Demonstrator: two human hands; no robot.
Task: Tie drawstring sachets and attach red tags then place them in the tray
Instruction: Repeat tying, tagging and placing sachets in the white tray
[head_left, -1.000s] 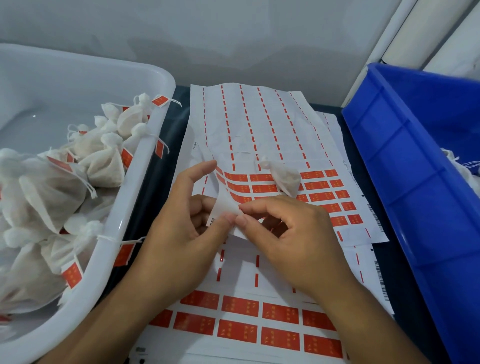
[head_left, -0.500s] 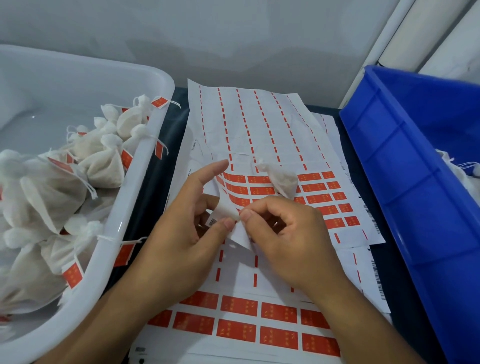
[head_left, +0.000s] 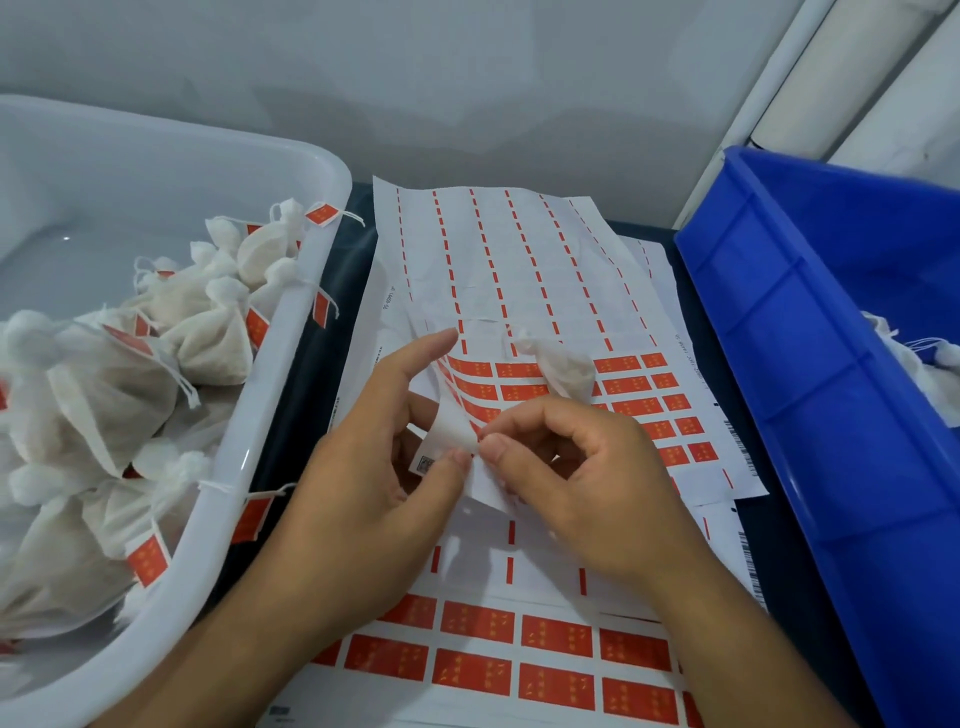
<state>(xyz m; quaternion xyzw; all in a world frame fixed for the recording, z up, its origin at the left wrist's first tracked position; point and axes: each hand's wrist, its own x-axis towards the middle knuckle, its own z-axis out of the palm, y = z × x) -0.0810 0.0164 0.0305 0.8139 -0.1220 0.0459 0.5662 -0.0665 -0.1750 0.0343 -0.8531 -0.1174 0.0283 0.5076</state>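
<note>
Since a second ago left hand (head_left: 363, 483) is curling the sticker sheet (head_left: 498, 270) corner higher, pinching it, while right hand (head_left: 576, 478) is pinching at a thin, floppy red tag (head_left: 475, 415) edge; sachet (head_left: 561, 366) is lying just beyond the knuckles.

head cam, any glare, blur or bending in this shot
Head view: a small glare spot on the white tray; the wide lens bows the blue bin; the fingertips pinching the sticker sheet look soft, and the red tags' print is unreadable.
</note>
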